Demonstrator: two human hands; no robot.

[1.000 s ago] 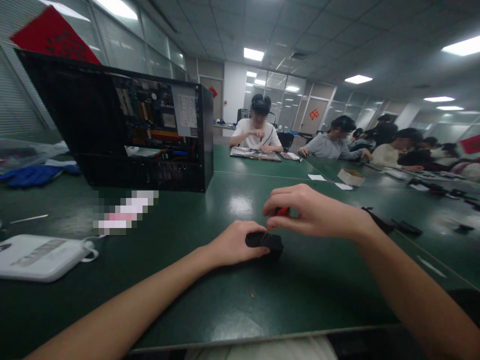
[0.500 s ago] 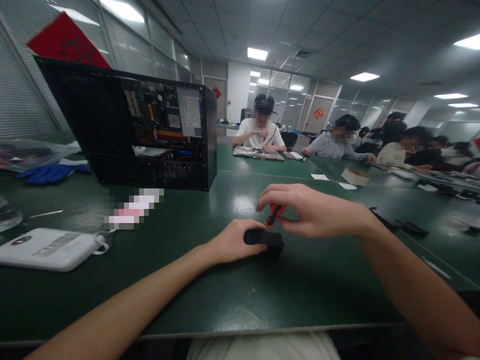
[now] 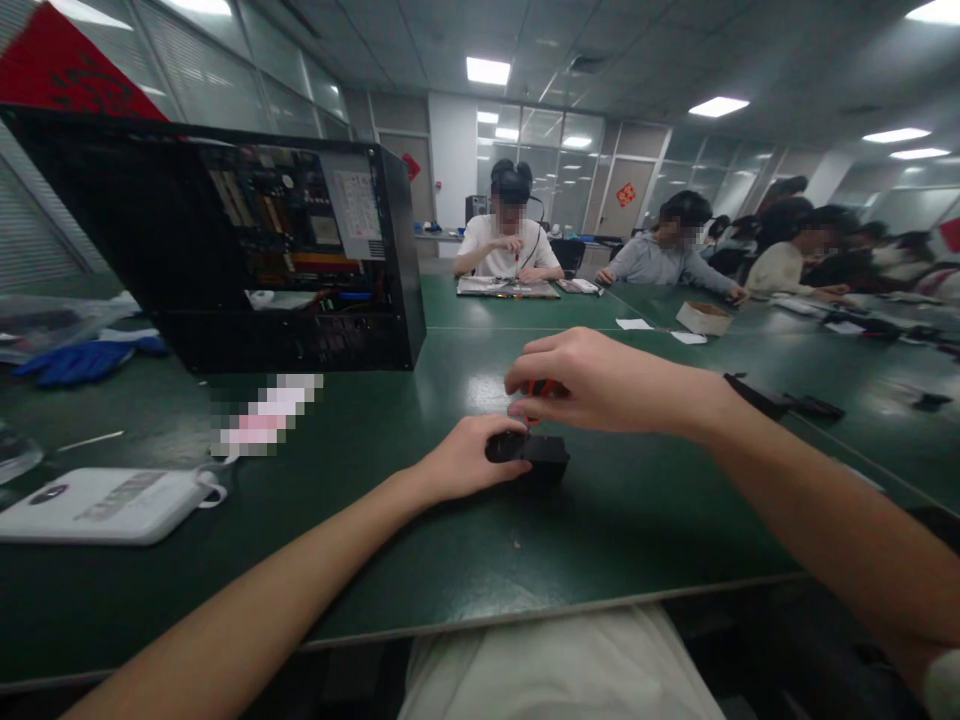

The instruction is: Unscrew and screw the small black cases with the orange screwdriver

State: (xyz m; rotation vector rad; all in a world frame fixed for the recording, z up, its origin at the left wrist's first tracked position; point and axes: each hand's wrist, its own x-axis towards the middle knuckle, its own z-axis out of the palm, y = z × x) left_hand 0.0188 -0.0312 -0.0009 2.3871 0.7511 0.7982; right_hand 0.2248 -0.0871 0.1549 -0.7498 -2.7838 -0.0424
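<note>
A small black boxy part point(image 3: 549, 459) rests on the green table point(image 3: 450, 560). My left hand point(image 3: 471, 455) is closed around its left end, with the thumb along the near side. Above it, my right hand point(image 3: 577, 380) grips a red and black screwdriver point(image 3: 541, 387). Most of the handle is covered by my fingers, and its lower end points down at the top of the black part. I cannot see the screwdriver's tip.
An opened black computer case point(image 3: 300, 250) stands at the back left. Blue gloves point(image 3: 79, 362) and a white power bank point(image 3: 109, 505) lie on the left. A small open box point(image 3: 703, 318) and black parts point(image 3: 784, 400) are at the right. Across the table a person point(image 3: 510, 235) works.
My right hand has turned and closed further over the screwdriver's handle, hiding more of it. My left hand keeps its hold on the black part. The view has shifted slightly.
</note>
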